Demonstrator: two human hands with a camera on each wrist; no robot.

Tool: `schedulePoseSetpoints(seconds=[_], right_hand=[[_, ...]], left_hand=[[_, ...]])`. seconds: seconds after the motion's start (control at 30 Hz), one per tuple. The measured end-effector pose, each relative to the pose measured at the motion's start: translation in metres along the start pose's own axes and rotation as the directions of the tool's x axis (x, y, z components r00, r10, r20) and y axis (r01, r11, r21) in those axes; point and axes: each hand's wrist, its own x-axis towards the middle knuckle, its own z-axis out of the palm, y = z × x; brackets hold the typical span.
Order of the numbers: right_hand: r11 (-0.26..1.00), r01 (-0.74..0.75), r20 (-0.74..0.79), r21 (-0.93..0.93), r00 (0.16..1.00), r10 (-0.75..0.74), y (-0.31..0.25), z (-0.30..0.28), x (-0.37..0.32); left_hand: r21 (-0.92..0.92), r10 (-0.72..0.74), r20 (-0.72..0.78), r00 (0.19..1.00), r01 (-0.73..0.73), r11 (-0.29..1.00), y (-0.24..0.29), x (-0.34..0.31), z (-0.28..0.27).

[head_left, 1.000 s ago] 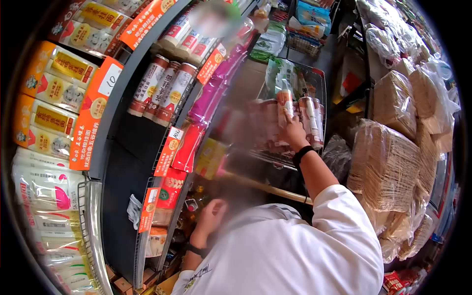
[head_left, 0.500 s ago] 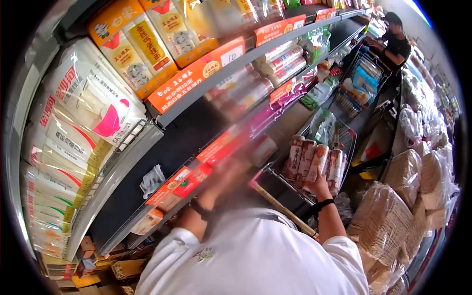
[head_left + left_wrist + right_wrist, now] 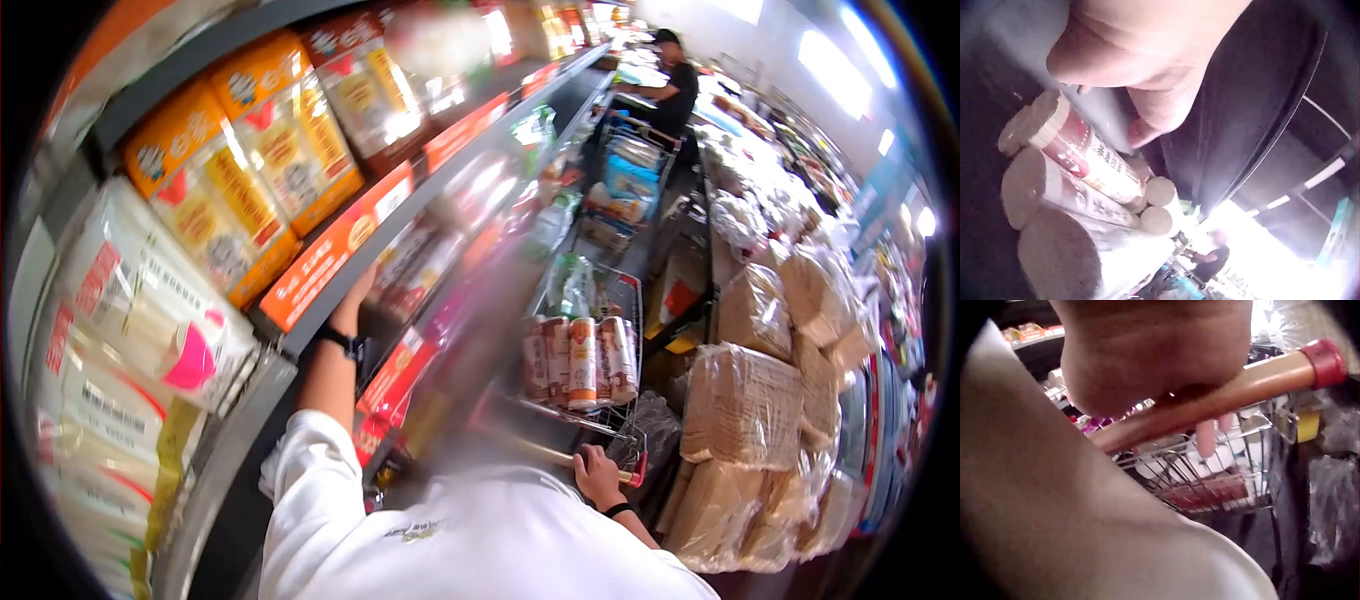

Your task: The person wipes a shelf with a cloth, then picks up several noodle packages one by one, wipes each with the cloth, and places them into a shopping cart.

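My left hand reaches into the shelf compartment beside cylindrical noodle packs. In the left wrist view the hand hangs over and beside the stacked packs, fingers loosely bent, holding nothing; some fingertips are hidden. My right hand grips the shopping cart's handle near its red end. From the right wrist, the hand lies over the wooden-coloured handle, with fingertips hanging beyond it. Several noodle packs stand in the cart basket.
Boxed noodles fill the upper shelf at left, above white bags. Plastic-wrapped brown bundles are stacked right of the cart. Farther up the aisle stand a second cart and a person in black.
My right hand has left the pack in the cart and now grips the handle. My left hand has moved up into the shelf compartment. The head view has turned further up the aisle.
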Motion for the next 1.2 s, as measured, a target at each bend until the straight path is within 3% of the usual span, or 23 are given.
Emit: schedulePoseSetpoints(seconds=[0.03, 0.07, 0.1, 0.13, 0.17, 0.2, 0.27, 0.4, 0.5, 0.53, 0.67, 0.8, 0.97, 1.03, 1.1, 1.17, 1.2], right_hand=[[0.999, 0.028, -0.008, 0.021, 1.0, -0.027, -0.001, -0.002, -0.002], [0.998, -0.06, 0.043, -0.037, 0.997, 0.061, 0.001, 0.001, 0.003], [0.985, -0.142, 0.095, -0.094, 0.984, 0.151, 0.004, 0.005, 0.011], [0.981, -0.131, 0.156, -0.143, 0.976, 0.153, 0.008, 0.007, 0.021], [0.976, -0.114, 0.225, -0.188, 0.962, 0.155, 0.009, 0.006, 0.03], [0.903, -0.413, 0.48, -0.115, 0.773, 0.415, -0.017, -0.018, 0.041], [0.893, -0.443, 0.547, -0.077, 0.73, 0.409, -0.016, -0.014, 0.045], [0.878, -0.474, 0.63, -0.065, 0.663, 0.404, 0.001, -0.001, 0.054], [0.949, -0.314, 0.453, 0.017, 0.849, 0.273, 0.004, 0.003, 0.05], [0.966, -0.257, 0.422, -0.004, 0.876, 0.235, 0.008, 0.008, 0.051], [0.965, -0.259, 0.279, -0.044, 0.924, 0.261, 0.001, 0.005, 0.045], [0.965, -0.261, 0.202, -0.032, 0.944, 0.262, 0.002, 0.007, 0.042], [0.963, -0.268, 0.121, -0.02, 0.956, 0.269, -0.013, -0.003, 0.04], [0.977, -0.214, 0.061, -0.023, 0.975, 0.215, -0.004, 0.006, 0.04], [0.98, -0.195, 0.043, -0.025, 0.98, 0.196, 0.002, 0.01, 0.04], [0.982, -0.189, 0.053, -0.016, 0.98, 0.19, -0.001, 0.005, 0.041], [0.984, -0.178, 0.058, 0.0, 0.982, 0.178, 0.001, 0.008, 0.039]], left_hand=[[0.103, 0.021, 0.117, 0.993, -0.034, 0.994, -0.003, 0.002, 0.003], [0.205, 0.033, 0.228, 0.973, -0.081, 0.975, -0.006, 0.005, 0.006], [0.122, 0.119, 0.232, 0.965, -0.15, 0.981, -0.009, 0.005, 0.004], [0.123, 0.191, 0.097, 0.977, -0.203, 0.972, -0.033, 0.002, 0.018], [0.043, 0.119, 0.101, 0.988, -0.124, 0.991, -0.024, -0.002, 0.014], [0.065, 0.035, 0.121, 0.992, -0.043, 0.997, 0.033, -0.016, -0.016], [-0.113, -0.018, 0.12, 0.993, 0.032, 0.993, 0.025, -0.016, -0.012], [-0.104, -0.101, 0.133, 0.986, 0.115, 0.988, 0.032, -0.022, -0.023], [-0.123, -0.128, 0.163, 0.978, 0.149, 0.981, 0.035, -0.024, -0.034], [-0.14, -0.143, 0.175, 0.974, 0.168, 0.976, 0.034, -0.025, -0.041], [-0.305, -0.267, 0.302, 0.915, 0.358, 0.882, 0.029, -0.033, -0.077], [-0.468, -0.388, 0.527, 0.756, 0.639, 0.61, 0.032, -0.049, -0.11], [-0.543, -0.33, 0.707, 0.625, 0.779, 0.313, 0.046, -0.075, -0.089], [-0.6, -0.315, 0.691, 0.651, 0.759, 0.253, 0.076, -0.089, -0.095], [-0.685, -0.406, 0.605, 0.685, 0.708, 0.173, 0.08, -0.102, -0.088], [-0.651, -0.446, 0.593, 0.671, 0.725, 0.224, 0.09, -0.116, -0.091], [-0.657, -0.446, 0.53, 0.721, 0.682, 0.322, 0.086, -0.13, -0.091]])
